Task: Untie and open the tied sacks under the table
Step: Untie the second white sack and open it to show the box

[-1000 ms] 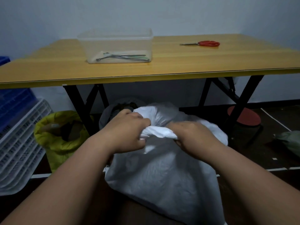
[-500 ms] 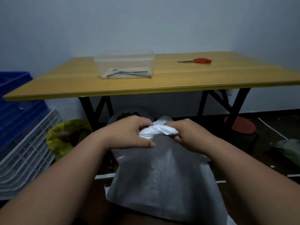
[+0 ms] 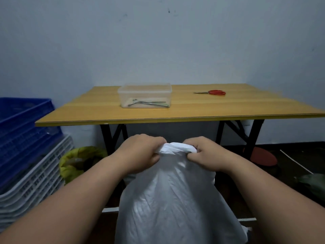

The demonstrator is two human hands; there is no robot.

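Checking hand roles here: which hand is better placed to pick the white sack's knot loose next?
Slightly the right hand: its fingertips pinch beside the bunched neck of the white sack. The left hand grips the other side, suited to steadying.

Both hands grip the bunched top of the white sack (image 3: 175, 199) — left hand (image 3: 140, 154) and right hand (image 3: 205, 154) at either side of the gathered neck. Behind stands the wooden counter (image 3: 193, 110), bearing a clear plastic box (image 3: 144, 95) and red-handled scissors (image 3: 212, 92) — a yellow-green sack (image 3: 77, 161) sits below, left.
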